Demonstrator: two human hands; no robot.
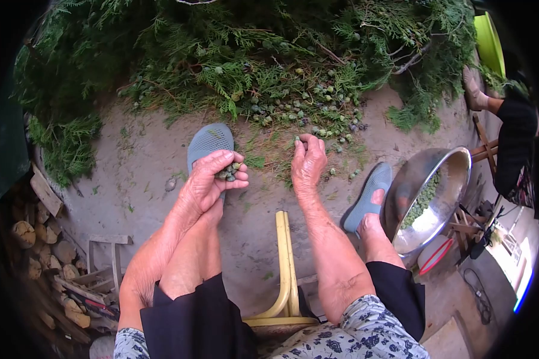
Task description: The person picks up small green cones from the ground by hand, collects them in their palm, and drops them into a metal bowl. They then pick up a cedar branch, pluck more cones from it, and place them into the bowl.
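My left hand (212,179) is curled around several small green cones (229,172), above the blue-grey shoe on my left foot. To its right, my right hand (309,158) has its fingers pinched together on one small green cone (296,139) at the fingertips. Just beyond it, loose round cones (323,130) lie scattered on the ground at the edge of a heap of green conifer branches (221,72). A shiny metal basin (455,179), tilted on its side at the right, has green cones inside.
A yellow stool frame (285,263) stands between my legs. Cut logs (66,251) and a small wooden frame (115,239) are at the lower left. Another person's foot (474,90) and dark-clothed leg are at the right, near a lime-green basin (490,45).
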